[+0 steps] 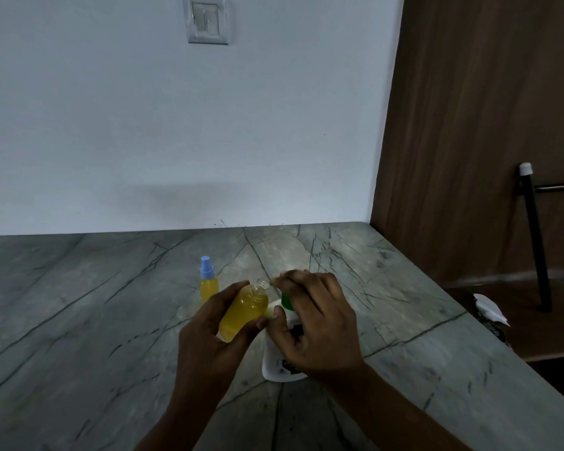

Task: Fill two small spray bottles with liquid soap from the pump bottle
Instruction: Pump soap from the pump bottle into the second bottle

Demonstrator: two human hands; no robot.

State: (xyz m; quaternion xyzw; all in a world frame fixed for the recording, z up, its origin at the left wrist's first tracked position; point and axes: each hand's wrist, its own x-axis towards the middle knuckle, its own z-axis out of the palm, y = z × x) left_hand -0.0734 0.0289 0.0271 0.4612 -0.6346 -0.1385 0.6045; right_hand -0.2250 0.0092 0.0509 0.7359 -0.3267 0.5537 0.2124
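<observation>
Head view: it looked down over both hands at a grey veined table (79,304) set against a pale wall.
Left hand (209,333): its fingers and thumb were curled round the body of the open spray bottle (241,315), holding it off the table.
Open spray bottle: it had no cap, its threaded neck was bare, and it was yellow nearly to the shoulder.
Long axis: the bottle was tilted, base near and left, mouth far and right.
Right hand (316,320): it was curled over the top of the pump bottle (279,362), fingers draped on the pump head and thumb by the green collar (286,301).
Pump bottle: white, it stood upright on the table, just right of the open bottle and largely hidden by the right hand.
Key relation: the bottle's mouth lay just left of the right hand's fingertips, about where the spout should be. Whether spout and mouth touched could not be told.
Capped spray bottle (209,284): it stood on the table just beyond the left hand with its blue sprayer on, and looked yellow and full.
Judgement: the second fill looked almost complete. The next press needed the mouth held under the spout.
Background: a wall switch (208,19) was high on the far wall.
</observation>
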